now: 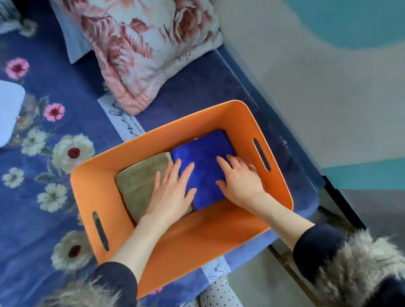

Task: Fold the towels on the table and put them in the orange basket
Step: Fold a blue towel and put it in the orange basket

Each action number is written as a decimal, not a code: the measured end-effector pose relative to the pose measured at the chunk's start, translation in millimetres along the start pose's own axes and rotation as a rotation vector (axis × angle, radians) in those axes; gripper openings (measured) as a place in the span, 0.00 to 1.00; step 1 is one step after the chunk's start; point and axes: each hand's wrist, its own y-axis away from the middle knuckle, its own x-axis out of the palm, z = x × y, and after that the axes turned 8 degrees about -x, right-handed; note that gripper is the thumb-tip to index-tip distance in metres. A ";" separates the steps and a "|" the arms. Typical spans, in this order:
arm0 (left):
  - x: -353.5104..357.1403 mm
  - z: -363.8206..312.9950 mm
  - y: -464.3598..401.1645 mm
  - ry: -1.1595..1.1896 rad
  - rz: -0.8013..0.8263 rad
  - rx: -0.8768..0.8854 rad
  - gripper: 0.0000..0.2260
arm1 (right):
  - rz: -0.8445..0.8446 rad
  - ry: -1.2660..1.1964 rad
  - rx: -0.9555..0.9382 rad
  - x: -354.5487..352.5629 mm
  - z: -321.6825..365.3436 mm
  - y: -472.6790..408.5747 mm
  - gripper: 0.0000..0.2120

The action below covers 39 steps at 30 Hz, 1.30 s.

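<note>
Inside orange basket (pixel 203 238): blue towel (pixel 202 153) under both flat, released grips.

1. The only writing in sight is on a white label strip (pixel 121 116) lying on the blue flowered bedspread (pixel 20 216), at about 11 o'clock from the orange basket (pixel 203 238).
2. It carries dark cursive script running along its length; part is hidden under the pink floral quilt (pixel 144 49) and part behind the basket's rim.
3. The visible letters are too blurred to read as a word.
</note>
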 end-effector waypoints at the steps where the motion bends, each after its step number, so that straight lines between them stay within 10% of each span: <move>1: -11.0 -6.8 10.8 0.068 -0.035 0.021 0.25 | -0.065 0.001 -0.017 -10.1 4.1 12.0 0.28; 15: -105.5 -83.2 125.8 0.097 -0.278 0.543 0.19 | -0.635 -0.046 0.248 -88.2 30.5 209.1 0.24; 39: 43.9 -246.9 462.6 -0.175 0.232 1.674 0.18 | -1.158 -0.363 1.471 111.7 188.3 658.9 0.22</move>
